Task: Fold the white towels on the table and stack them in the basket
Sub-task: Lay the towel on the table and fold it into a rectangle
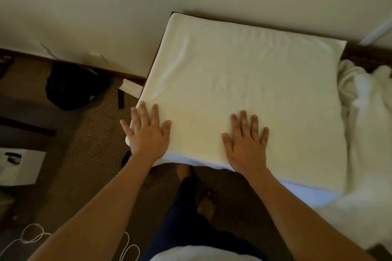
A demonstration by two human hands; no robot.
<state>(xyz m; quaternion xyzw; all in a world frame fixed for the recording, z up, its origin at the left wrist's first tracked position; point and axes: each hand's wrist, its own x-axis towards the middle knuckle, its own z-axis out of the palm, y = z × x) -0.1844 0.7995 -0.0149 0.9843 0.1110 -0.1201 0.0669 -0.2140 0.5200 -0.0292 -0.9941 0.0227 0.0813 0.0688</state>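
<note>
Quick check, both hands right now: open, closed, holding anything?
Left hand: open, fingers spread flat, pressing the near left corner of the towel.
Right hand: open, flat on the towel's near edge, holding nothing.

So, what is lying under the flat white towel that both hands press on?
Under the flat towel a dark table edge shows at the far left. The left hand and right hand rest on top. The tabletop itself is covered.

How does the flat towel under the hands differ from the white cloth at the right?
The flat towel lies smooth and spread in a neat rectangle; the white cloth is crumpled in a heap. Both hands, left hand and right hand, press the flat towel; none touches the white cloth. Both are white fabric.
</note>
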